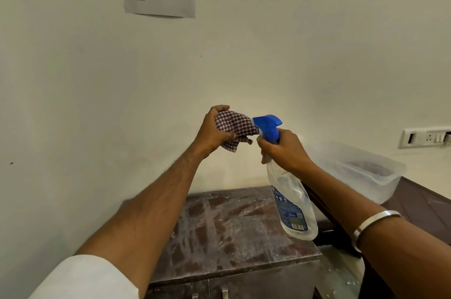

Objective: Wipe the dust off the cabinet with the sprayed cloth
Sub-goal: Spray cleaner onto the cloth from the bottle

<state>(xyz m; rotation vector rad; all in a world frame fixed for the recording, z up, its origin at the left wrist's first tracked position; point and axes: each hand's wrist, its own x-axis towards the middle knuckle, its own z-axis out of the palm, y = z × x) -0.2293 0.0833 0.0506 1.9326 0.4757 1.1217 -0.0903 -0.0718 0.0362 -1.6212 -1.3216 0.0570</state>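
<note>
Left hand (214, 131) grips a bunched checked cloth (235, 125), fingers curled over the top, thumb pressed underneath; the weave is small maroon-and-white squares, soft and crumpled, with one corner hanging below the palm. Right hand (284, 148) is wrapped around the neck of a spray bottle (291, 203), held tilted, its blue plastic trigger head (268, 126) pointing at the cloth and just beside it. Bottle body is clear, flattened, with a blue printed label. Both are held in the air in front of the wall, above the cabinet (231, 232). Cabinet top is dark reddish-brown, flat and hard, coated in pale dust with smeared streaks; two metal door handles show at its front edge. A translucent plastic tub (361, 171) sits to the right. A metal bangle (375, 221) circles the right wrist.
</note>
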